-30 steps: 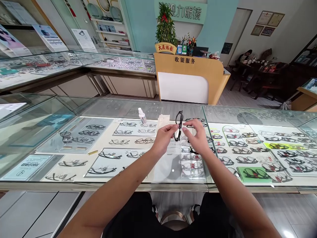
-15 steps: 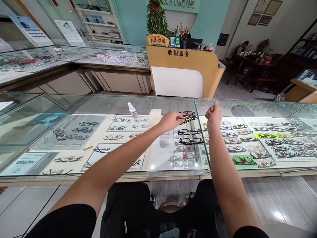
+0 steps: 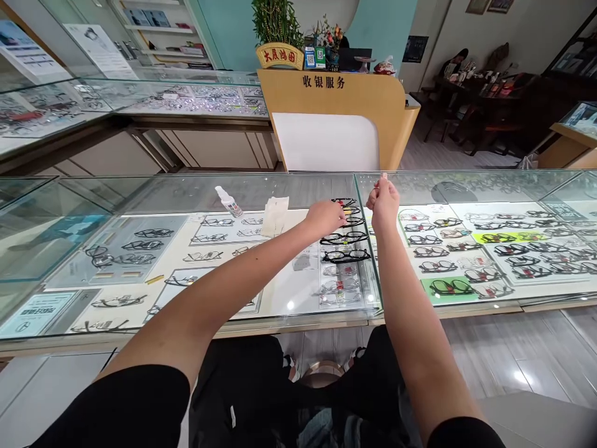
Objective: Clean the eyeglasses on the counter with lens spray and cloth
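Note:
My left hand reaches over the glass counter with its fingers closed at the left end of a pair of black eyeglasses. That pair lies in a column of dark frames, with more eyeglasses just beyond it. Nearer me are two bolder black pairs, the upper eyeglasses and the lower eyeglasses. To the right, my right hand is raised above the counter, fingers curled and thumb up; whatever it may pinch is too small to make out. Left of my left hand lies a pale cloth.
A white spray bottle stands left of the cloth. The glass display counter spans my front, with many eyeglasses inside. Beyond it is a wooden cashier desk. A person sits at the back right.
The view has tilted down and shifted slightly right. The eyeglasses at my left hand were bunched together and now lie more spread apart in the column. My right hand stays raised and closed.

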`<act>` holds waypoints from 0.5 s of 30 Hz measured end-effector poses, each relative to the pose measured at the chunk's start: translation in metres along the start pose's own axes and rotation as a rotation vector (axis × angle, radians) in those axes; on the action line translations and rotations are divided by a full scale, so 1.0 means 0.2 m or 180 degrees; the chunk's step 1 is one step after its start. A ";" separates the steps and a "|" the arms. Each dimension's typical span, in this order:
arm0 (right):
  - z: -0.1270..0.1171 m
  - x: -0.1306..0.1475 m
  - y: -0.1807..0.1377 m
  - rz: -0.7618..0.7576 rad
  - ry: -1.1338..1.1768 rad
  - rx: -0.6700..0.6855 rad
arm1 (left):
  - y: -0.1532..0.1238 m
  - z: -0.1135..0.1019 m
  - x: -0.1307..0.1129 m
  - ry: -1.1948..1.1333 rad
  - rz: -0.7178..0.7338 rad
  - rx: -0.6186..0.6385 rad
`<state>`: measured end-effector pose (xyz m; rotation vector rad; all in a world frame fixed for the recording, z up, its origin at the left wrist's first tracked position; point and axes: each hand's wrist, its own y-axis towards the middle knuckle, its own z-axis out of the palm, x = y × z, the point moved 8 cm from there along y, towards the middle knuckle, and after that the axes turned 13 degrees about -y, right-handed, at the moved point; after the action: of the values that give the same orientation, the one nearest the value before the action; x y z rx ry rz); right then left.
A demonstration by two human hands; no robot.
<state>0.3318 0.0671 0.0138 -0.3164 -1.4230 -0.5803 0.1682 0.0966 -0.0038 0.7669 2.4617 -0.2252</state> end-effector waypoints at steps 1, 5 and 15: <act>0.01 0.01 -0.01 0.0009 0.0007 0.0031 | 0.01 -0.01 0.00 0.0051 -0.0015 0.0015; 0.02 0.02 -0.03 0.0043 0.0132 0.0171 | 0.06 -0.08 0.01 0.0240 -0.0131 -0.0044; 0.05 0.04 -0.05 -0.0035 0.0108 0.0304 | 0.19 -0.10 0.05 0.0274 -0.0215 0.0003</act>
<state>0.3194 0.0629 0.0221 -0.2219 -1.4158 -0.5225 0.1742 0.1380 0.0079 0.7081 2.5716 -0.2225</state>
